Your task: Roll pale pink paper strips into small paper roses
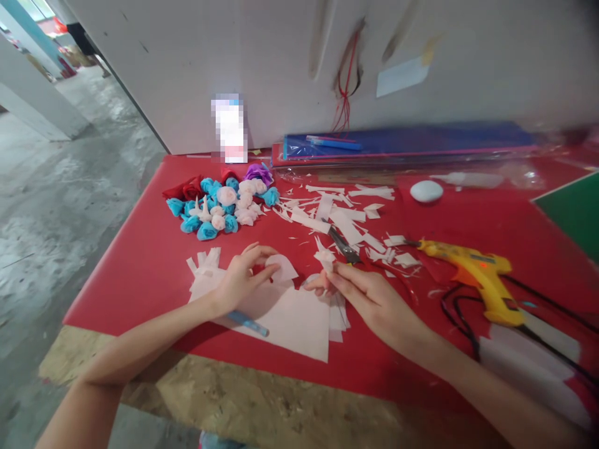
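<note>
Between the fingers and thumb of my left hand [246, 274] is a rounded pale paper petal [284, 268]. My right hand [369, 293] pinches a small pale paper flower [324, 254] by its lower end, its tip pointing up. Both hands are above a large pale paper sheet [294, 327], where a blue pen [249, 323] lies by my left wrist. Scissors [344, 244] rest among paper scraps [346, 221] just beyond my right fingers. Cut strips [206, 262] lie at the sheet's left corner.
Blue, pale, red and purple paper flowers [224, 202] cluster at the back left. A yellow glue gun [482, 268] with black cable lies right, near a white egg-shaped object [426, 191]. A phone [231, 131] leans on the wall beside blue wrapped sheets [407, 143].
</note>
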A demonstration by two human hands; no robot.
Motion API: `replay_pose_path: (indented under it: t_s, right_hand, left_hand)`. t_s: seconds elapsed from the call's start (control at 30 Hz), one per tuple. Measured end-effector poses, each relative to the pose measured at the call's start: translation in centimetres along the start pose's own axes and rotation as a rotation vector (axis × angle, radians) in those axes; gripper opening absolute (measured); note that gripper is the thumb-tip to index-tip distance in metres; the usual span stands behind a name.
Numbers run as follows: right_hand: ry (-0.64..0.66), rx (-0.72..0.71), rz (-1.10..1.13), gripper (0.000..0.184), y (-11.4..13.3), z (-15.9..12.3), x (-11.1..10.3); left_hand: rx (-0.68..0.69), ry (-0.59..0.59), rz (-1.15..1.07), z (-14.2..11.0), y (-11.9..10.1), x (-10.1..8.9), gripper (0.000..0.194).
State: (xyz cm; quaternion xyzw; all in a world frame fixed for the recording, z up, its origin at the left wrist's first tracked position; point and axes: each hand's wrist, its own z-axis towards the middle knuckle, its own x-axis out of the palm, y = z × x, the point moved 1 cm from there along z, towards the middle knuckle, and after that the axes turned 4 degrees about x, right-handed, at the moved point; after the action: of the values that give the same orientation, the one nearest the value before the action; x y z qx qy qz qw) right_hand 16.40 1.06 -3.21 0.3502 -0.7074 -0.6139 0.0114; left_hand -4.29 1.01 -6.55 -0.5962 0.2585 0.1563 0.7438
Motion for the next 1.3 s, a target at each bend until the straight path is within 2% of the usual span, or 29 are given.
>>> replay_pose_path:
  t_s: [0.23,0.37,0.5,0.63,0.77,0.87,1.0,1.2,1.3]
  right_hand:
    - [0.035,-0.149,0.279,0.026,1.1,0.1,-0.2]
    - [0.032,-0.321,0.208,0.027,1.0,-0.4,-0.3]
    - [-0.026,-0.502,0.047,0.03,0.7,-1.0,-0.5]
    - [-0.17,-0.833,-0.223,0.024,0.8,-1.4,-0.7]
    - [-0.274,-0.996,-0.4,0.022,1.1,-1.3,-0.6]
    - [-0.341,-1.03,-0.45,0.019,1.3,-1.4,-0.6]
    - [-0.37,-1.005,-0.435,0.019,1.5,-1.4,-0.4]
    - [-0.301,-0.945,-0.412,0.027,1.2,-1.1,-0.3]
    - [-0.301,-0.932,-0.415,0.029,1.1,-1.2,-0.3]
  left_hand:
    - [-0.032,-0.068,-0.13,0.5,-2.2,-0.9,0.014]
    - [0.005,-0.124,-0.231,1.0,-3.8,-1.0,0.024]
    - [0.213,-0.125,-0.279,1.5,-5.6,-0.8,0.021]
    - [0.407,-0.137,-0.204,1.8,-7.1,-1.2,0.016]
    - [0.661,0.014,-0.079,1.3,-8.4,-1.9,0.012]
    - [0.742,0.094,-0.104,0.8,-9.2,-2.0,0.012]
    - [0.728,0.112,-0.211,0.3,-9.8,-1.6,0.01]
    - [0.543,0.165,-0.348,0.1,-9.4,-1.5,0.008]
    - [0.44,0.172,-0.456,0.1,-8.9,-1.3,0.033]
